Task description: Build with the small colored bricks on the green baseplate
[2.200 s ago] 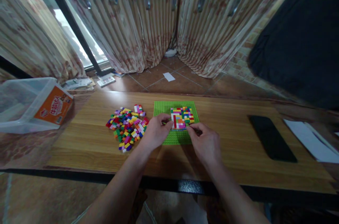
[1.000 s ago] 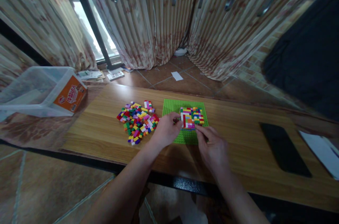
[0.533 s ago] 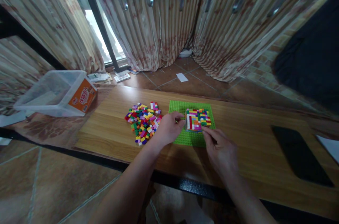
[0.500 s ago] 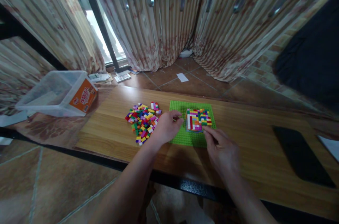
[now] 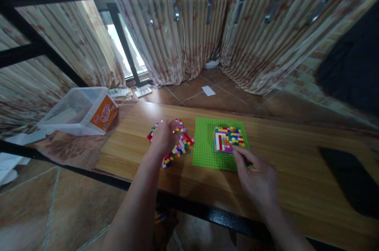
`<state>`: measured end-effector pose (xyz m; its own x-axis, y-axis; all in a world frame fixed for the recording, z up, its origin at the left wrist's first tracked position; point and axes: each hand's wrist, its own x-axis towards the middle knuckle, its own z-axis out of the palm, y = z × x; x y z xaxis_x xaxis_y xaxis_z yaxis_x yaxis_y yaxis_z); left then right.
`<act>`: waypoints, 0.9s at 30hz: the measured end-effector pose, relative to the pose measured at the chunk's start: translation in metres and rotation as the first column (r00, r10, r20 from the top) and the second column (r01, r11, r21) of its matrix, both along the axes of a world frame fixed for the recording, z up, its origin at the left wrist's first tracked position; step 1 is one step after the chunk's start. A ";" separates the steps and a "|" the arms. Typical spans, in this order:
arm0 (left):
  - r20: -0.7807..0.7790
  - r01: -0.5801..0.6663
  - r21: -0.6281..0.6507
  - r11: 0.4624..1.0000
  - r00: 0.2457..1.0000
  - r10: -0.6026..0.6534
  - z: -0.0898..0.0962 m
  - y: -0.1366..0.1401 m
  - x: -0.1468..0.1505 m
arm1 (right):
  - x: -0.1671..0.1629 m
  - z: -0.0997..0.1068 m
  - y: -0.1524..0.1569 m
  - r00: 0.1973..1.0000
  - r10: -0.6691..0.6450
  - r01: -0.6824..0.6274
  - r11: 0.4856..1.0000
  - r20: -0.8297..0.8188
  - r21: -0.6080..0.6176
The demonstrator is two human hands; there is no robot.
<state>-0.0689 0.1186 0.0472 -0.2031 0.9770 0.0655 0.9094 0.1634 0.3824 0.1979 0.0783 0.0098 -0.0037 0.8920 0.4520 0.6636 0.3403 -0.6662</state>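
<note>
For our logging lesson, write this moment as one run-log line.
left hand: over loose brick pile | right hand: at near edge of brick build | brick build: on green baseplate

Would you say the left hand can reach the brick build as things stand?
Probably yes: nothing tall stands between the left hand, over the loose bricks, and the left side of the brick build; the right hand is at its near edge.
</note>
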 end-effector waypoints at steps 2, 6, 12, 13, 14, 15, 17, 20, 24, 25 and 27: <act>-0.083 0.007 -0.008 1.000 0.997 -0.008 0.000 0.001 0.006 | -0.001 -0.001 -0.001 1.000 0.021 -0.021 1.000 -0.001 -0.012; -0.157 0.055 -0.047 0.997 0.986 -0.062 0.000 0.004 0.017 | -0.003 -0.001 -0.002 0.999 0.041 -0.041 0.999 -0.019 -0.013; -0.185 0.056 -0.039 0.998 0.981 -0.063 -0.004 0.009 0.021 | -0.001 -0.001 -0.001 0.999 0.044 -0.044 0.999 -0.028 -0.022; -0.192 0.062 -0.043 0.997 0.979 -0.069 -0.005 0.010 0.022 | 0.000 0.000 -0.002 0.998 0.046 -0.047 0.999 -0.032 -0.022; -0.197 0.069 -0.051 0.996 0.977 -0.077 -0.006 0.011 0.023 | 0.000 0.000 -0.002 0.998 0.048 -0.048 0.999 -0.036 -0.019; -0.200 0.075 -0.063 0.995 0.976 -0.086 -0.007 0.013 0.024 | 0.000 0.000 -0.002 0.998 0.052 -0.053 0.998 -0.039 -0.017; -0.200 0.075 -0.082 0.994 0.976 -0.091 -0.007 0.015 0.026 | -0.001 0.001 -0.003 0.997 0.062 -0.063 0.998 -0.035 -0.016; -0.205 0.055 -0.097 0.994 0.976 -0.074 -0.007 0.016 0.028 | 0.000 0.003 -0.003 0.998 0.060 -0.060 0.998 -0.033 -0.003; -0.220 0.043 -0.093 0.995 0.974 -0.063 -0.006 0.015 0.026 | 0.001 0.004 -0.003 0.997 0.042 -0.041 0.999 -0.061 0.018; -0.211 0.050 -0.073 0.996 0.975 -0.065 -0.005 0.015 0.026 | 0.001 0.005 -0.003 0.997 0.038 -0.037 0.999 -0.070 0.015; -0.138 0.088 -0.007 0.996 0.987 -0.088 -0.004 0.015 0.026 | 0.000 0.007 -0.003 0.995 0.029 -0.030 1.000 -0.094 -0.004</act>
<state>-0.0432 0.1335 0.0430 -0.1056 0.9907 0.0863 0.9642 0.0808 0.2524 0.1978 0.0753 0.0165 0.0123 0.8947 0.4464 0.5876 0.3547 -0.7272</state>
